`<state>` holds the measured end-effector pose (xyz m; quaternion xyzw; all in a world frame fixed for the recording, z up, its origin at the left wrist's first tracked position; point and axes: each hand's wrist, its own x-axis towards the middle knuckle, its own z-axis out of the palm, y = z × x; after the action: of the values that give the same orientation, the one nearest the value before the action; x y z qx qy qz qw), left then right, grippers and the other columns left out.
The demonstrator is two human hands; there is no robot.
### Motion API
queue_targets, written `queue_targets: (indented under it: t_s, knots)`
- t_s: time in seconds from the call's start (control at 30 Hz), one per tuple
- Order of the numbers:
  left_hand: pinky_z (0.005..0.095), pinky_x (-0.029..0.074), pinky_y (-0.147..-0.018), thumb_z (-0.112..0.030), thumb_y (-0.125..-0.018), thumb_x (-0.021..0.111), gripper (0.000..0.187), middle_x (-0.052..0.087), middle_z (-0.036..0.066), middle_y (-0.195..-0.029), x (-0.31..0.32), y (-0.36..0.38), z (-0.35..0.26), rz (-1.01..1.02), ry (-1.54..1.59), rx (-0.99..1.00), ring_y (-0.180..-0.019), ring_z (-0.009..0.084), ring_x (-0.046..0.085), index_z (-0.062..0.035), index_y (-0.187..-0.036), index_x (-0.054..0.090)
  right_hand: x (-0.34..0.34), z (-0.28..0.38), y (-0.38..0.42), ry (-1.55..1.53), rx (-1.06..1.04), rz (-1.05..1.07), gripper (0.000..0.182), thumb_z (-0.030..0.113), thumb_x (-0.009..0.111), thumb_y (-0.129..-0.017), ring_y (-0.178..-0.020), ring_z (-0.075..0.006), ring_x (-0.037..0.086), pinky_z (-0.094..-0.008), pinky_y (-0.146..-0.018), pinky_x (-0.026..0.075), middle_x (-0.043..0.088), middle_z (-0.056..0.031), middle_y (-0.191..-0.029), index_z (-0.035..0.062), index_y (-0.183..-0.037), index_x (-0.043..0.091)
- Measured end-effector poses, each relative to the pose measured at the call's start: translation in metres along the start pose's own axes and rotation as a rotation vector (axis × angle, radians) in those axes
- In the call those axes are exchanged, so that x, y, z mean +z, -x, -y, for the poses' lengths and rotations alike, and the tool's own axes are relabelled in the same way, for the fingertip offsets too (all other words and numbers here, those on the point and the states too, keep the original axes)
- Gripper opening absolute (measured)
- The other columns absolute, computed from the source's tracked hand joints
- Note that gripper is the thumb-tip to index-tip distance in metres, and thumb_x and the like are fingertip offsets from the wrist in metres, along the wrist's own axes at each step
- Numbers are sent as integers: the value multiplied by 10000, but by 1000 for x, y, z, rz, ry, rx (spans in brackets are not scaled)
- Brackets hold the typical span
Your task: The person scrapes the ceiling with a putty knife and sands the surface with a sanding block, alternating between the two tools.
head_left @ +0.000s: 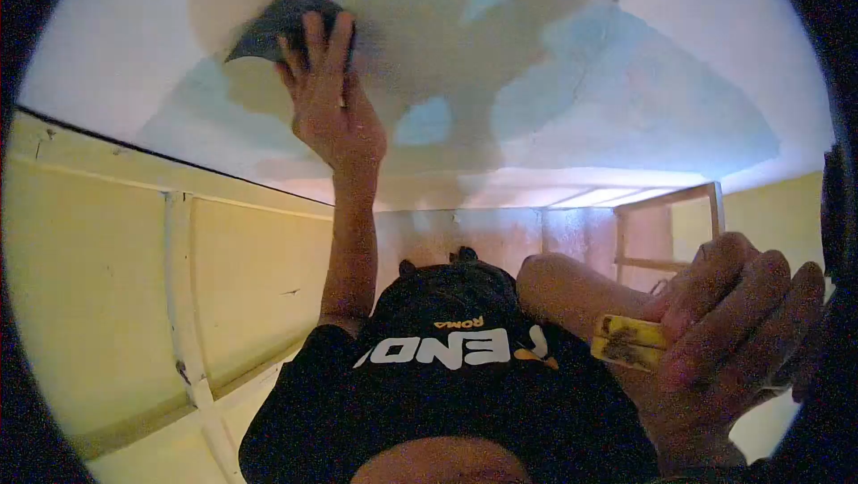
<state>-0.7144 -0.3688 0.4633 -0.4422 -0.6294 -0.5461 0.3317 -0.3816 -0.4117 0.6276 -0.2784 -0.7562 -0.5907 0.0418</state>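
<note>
My left hand [338, 109] reaches up to the pale wall surface, fingers spread over a dark grey sheet of sandpaper [284, 26]. The sheet is under the fingertips, and one corner sticks out to the left. A large blue-grey patch [643, 82] with an uneven edge covers the pale surface [98, 64] around it. At the lower right, close to the camera, my right hand [733, 332] is closed around a yellow block-like piece [628, 343] with dark smudges. Only its end shows; the rest is hidden in the fist.
Yellow panels with raised strips [259, 260] run along the left side. A wooden frame [715, 207] stands at the right behind my right hand. My black shirt [447, 386] with white lettering fills the lower middle. Shadows of my arm and head fall over the patch.
</note>
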Motion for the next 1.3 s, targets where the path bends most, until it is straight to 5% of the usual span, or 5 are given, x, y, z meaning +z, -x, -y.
queue_targets:
  t_s: [0.43, 0.73, 0.93, 1.17, 1.3]
  knots:
    - [562, 216, -1218, -163, -973, 593, 368, 572, 124, -1463, 3, -1, -5, -25, 53, 9, -1452, 453, 381, -156, -1326, 694, 3, 4, 2, -106, 98, -38, 252, 229, 605, -973, -695, -155, 556, -242, -600, 476, 558, -37, -776, -18, -984, 558]
    - [571, 207, -1220, -102, -942, 605, 396, 573, 123, -1462, 0, 0, -6, 7, 46, 1, -1461, 436, 376, -160, -1323, 696, 52, 37, -17, -2335, 352, -1340, 311, 177, 600, -960, -328, -20, 439, -154, -321, 355, 489, 93, -476, 170, -657, 531]
    - [569, 195, -1224, -119, -953, 595, 397, 559, 113, -1479, -1, 1, -3, 20, 33, 16, -1451, 444, 389, -169, -1337, 686, 41, 43, -41, -2567, 62, -1588, 393, 104, 701, -855, -325, -13, 484, -178, -314, 394, 583, 76, -491, 198, -525, 508]
    - [594, 200, -1216, -118, -920, 583, 430, 574, 126, -1462, -1, 1, -1, 57, 1, -2, -1428, 471, 408, -168, -1335, 686, 63, 40, 6, -2487, 244, -1715, 167, 51, 702, -849, -379, -7, 532, -186, -311, 405, 623, 72, -543, 168, -733, 676]
    - [611, 192, -1213, -93, -900, 548, 463, 585, 139, -1450, -2, 2, 3, 92, -83, 23, -1427, 476, 407, -168, -1335, 687, 66, 59, -12, -2807, -311, -2021, 152, 138, 734, -849, -396, -15, 556, -176, -331, 432, 638, 68, -566, 159, -1000, 730]
